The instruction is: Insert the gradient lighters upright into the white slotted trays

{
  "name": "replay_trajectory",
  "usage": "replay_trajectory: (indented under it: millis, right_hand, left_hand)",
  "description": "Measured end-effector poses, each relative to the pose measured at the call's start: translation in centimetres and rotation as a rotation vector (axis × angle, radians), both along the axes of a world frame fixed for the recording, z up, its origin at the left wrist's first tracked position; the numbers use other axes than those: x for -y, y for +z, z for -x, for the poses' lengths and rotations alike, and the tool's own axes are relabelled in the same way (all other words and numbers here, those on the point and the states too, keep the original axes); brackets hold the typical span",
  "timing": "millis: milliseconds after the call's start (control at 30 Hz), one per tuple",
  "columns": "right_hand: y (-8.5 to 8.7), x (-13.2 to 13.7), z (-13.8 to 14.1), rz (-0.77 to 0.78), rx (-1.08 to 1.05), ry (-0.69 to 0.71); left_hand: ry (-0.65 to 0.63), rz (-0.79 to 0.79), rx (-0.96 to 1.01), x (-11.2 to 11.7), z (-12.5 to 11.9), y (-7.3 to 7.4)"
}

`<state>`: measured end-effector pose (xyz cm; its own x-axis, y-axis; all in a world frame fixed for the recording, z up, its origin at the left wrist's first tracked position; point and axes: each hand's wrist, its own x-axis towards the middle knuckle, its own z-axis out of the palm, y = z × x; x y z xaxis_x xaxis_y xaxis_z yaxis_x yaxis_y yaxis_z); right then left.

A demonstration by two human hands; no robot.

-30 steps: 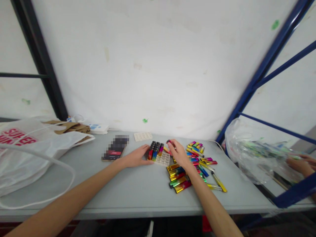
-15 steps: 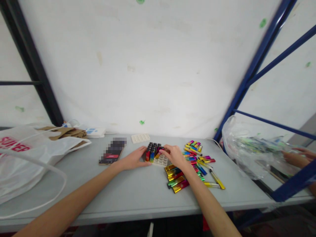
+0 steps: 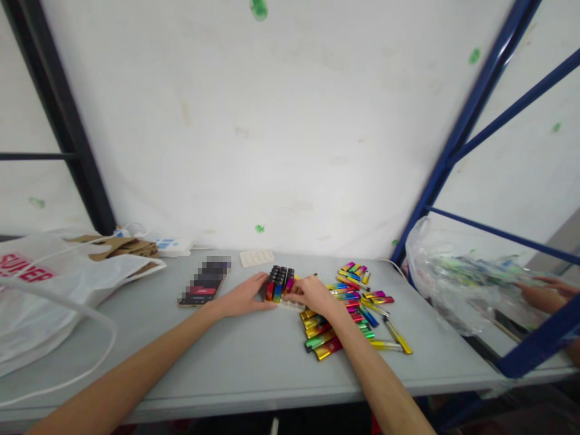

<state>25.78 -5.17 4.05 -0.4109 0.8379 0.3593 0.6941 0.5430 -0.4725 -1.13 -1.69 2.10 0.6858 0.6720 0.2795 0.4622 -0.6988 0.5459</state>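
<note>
In the head view, shiny multicoloured lighters (image 3: pixel 277 293) with black tops stand upright in rows in a pale tray (image 3: pixel 292 306) with round cells. My left hand (image 3: pixel 247 296) grips the left side of this tray, thumb in front and fingers behind. Over the tray's right part, my right hand (image 3: pixel 310 294) is closed, its fingertips at a magenta lighter (image 3: pixel 290 282) on the right side of the rows. The fingers partly hide that lighter and the cells beneath. Just right of the tray lies a loose pile of metallic lighters (image 3: pixel 328 347), partly under my right forearm.
Behind the tray lies a second pale tray (image 3: pixel 257 258). A phone (image 3: pixel 203 292) rests to the left, near a white plastic bag (image 3: pixel 81 290) and cardboard (image 3: pixel 122 246). At right are a blue rack post (image 3: pixel 435 175), a clear bag (image 3: pixel 444 290) and another person's hand (image 3: pixel 544 296).
My right hand has come down and slightly left over the tray, and the magenta lighter now stands more upright by the rows. My left hand stays on the tray. The view has shifted slightly.
</note>
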Motion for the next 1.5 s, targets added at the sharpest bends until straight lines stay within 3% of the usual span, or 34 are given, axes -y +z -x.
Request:
replay_trajectory:
  millis: [133, 267, 400, 600, 867, 1033, 1267, 1367, 1500]
  right_hand:
    - [0.3, -0.1, -1.2, -0.006, -0.117, 0.017]
    - [0.4, -0.9, -3.9, -0.14, -0.15, -0.173]
    - [-0.7, -1.9, -5.8, -0.151, -0.003, -0.326]
    - [-1.9, -2.7, -4.5, -0.057, 0.094, -0.226]
    - [-1.6, -2.9, -3.6, 0.009, 0.125, -0.217]
    - [-1.0, -2.6, -3.9, -0.09, -0.268, -0.151]
    - [0.3, -2.8, -2.7, 0.095, -1.034, -0.129]
    - [0.9, -2.2, -2.2, 0.172, -1.142, -0.078]
    - [1.2, -1.3, -1.5, 0.223, -1.11, -0.01]
  left_hand:
    - [0.019, 0.007, 0.003, 0.2, 0.0, 0.2]
    - [0.017, 0.009, 0.009, 0.3, 0.0, 0.4]
    - [0.021, -0.006, 0.009, 0.2, 0.0, 0.4]
    - [0.004, 0.008, 0.0, 0.2, -0.1, 0.4]
    - [-0.002, -0.008, -0.011, 0.1, 0.0, 0.4]
    - [0.009, -0.009, -0.014, 0.2, 0.0, 0.5]
    - [-0.002, -0.007, -0.031, 0.2, 0.0, 0.5]
    - [0.011, -0.007, -0.019, 0.2, -0.1, 0.6]
    - [0.009, -0.009, -0.021, 0.2, -0.1, 0.6]
